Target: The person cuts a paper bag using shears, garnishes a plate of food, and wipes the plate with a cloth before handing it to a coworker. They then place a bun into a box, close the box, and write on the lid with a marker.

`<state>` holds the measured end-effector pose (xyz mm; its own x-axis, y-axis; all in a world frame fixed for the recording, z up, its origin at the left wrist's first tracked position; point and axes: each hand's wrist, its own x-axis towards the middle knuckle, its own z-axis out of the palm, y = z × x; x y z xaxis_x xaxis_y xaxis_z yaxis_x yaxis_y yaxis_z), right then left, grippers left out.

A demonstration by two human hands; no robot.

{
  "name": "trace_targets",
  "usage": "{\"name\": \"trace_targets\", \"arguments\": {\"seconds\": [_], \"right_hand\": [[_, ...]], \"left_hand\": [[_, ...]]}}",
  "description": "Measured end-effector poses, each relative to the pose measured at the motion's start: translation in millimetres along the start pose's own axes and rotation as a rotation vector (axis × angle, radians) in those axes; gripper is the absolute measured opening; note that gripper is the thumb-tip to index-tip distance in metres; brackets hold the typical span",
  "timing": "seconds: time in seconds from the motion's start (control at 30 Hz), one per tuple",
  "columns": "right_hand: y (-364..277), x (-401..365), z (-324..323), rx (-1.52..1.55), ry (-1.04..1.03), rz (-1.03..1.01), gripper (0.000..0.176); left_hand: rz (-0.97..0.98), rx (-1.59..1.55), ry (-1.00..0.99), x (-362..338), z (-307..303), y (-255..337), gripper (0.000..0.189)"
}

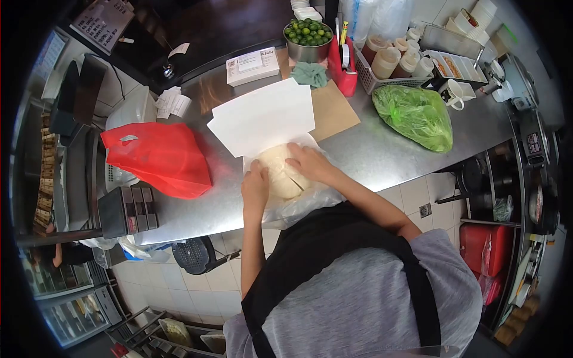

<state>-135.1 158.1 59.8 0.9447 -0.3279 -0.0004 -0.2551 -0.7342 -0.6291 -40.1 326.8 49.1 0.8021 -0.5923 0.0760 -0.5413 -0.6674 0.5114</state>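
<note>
A pale round flatbread (pixel 287 186), with cuts running through its near part, lies in a white cardboard box whose lid (pixel 262 116) stands folded back on the far side. My left hand (pixel 256 184) grips the bread's left edge with curled fingers. At the upper right of the bread, my right hand (pixel 309 163) has its fingers bent over the edge. Clear plastic (pixel 292 207) bunches at the near side, between the bread and my apron. The undersides of the bread and the fingertips are partly hidden.
On the steel counter (pixel 370 158), a red bag (pixel 158 158) sits left and a green plastic bag (pixel 415 116) right. Behind are brown cardboard (pixel 334 110), a green cloth (pixel 309 74), a bowl of limes (pixel 307 36) and a basket of sauce bottles (pixel 385 62).
</note>
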Motion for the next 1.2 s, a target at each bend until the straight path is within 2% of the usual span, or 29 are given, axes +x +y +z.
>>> {"name": "trace_targets", "arguments": {"seconds": [0.03,0.1,0.13,0.2,0.23,0.27,0.33,0.4,0.43,0.5,0.6,0.63,0.73,0.83,0.93,0.97,1.03,1.13,1.2], "right_hand": [[6.3,-2.0,-2.7,0.096,-0.052,0.001,0.042],[6.3,-6.6,-29.2,0.284,-0.148,-0.003,0.048],[8.0,-11.1,-38.0,0.242,0.057,-0.12,0.051],[13.1,-26.5,-47.7,0.154,0.46,-0.347,0.06],[19.4,-33.6,-45.2,0.13,0.502,-0.283,0.063],[27.4,-41.0,-39.3,0.105,0.544,-0.22,0.066],[36.7,-66.4,-38.7,0.34,0.334,-0.028,0.071],[34.8,-91.2,-49.9,0.83,-0.193,0.225,0.075],[29.3,-91.2,-58.5,0.919,-0.255,0.219,0.072],[6.4,-89.1,-82.5,1.105,-0.37,0.212,0.065],[25.7,-56.1,-70.8,1.23,-0.298,0.179,0.049],[29.5,-44.7,-66.6,1.277,-0.222,0.216,0.033],[40.0,-28.9,-53.4,1.61,-0.035,0.411,0.027],[44.0,-40.2,-57.4,1.696,0.114,0.337,0.028],[56.8,-59.5,-63.2,1.026,0.1,-0.05,0.044],[60.4,-60.7,-66.8,0.886,-0.055,-0.198,0.047],[63.9,-59.8,-76.1,0.583,-0.348,-0.486,0.055],[39.8,-59.4,-85.9,0.6,-0.398,-0.344,0.05],[32.2,-61.9,-84.1,0.315,-0.315,-0.297,0.045]], "left_hand": [[-0.018,-0.124,-0.028,0.5,-2.1,-2.3,0.036],[-0.094,0.014,-0.087,-5.5,-28.0,12.6,0.036],[-0.133,0.081,-0.118,-7.4,-39.4,20.2,0.036],[-0.036,0.137,-0.052,-6.2,-44.1,31.5,0.039],[0.012,0.165,-0.02,-5.6,-42.3,36.2,0.041],[0.191,0.158,-0.014,-2.1,-36.6,40.9,0.042],[0.553,0.145,0.004,7.1,-20.6,49.5,0.046],[0.614,0.173,-0.11,1.7,-2.3,48.2,0.048],[0.645,0.188,-0.172,-1.8,3.9,44.3,0.05],[0.569,0.058,-0.229,-3.3,-5.6,44.4,0.054],[0.518,-0.246,-0.298,-20.9,-30.8,41.4,0.062],[0.513,-0.362,-0.311,-29.4,-39.1,39.8,0.065],[0.376,-0.168,-0.06,-69.3,-42.9,45.7,0.07],[0.256,-0.114,0.093,-86.2,-23.5,3.1,0.053],[0.198,-0.424,0.039,-73.3,-49.4,-4.8,0.028],[0.142,-0.497,0.022,-67.5,-55.7,-6.3,0.016],[0.051,-0.637,-0.105,-54.4,-67.8,-9.5,0.016],[0.012,-0.699,-0.36,-31.3,-83.8,-21.9,0.013],[0.034,-0.671,-0.516,-19.4,-94.0,-31.8,0.012]]}}
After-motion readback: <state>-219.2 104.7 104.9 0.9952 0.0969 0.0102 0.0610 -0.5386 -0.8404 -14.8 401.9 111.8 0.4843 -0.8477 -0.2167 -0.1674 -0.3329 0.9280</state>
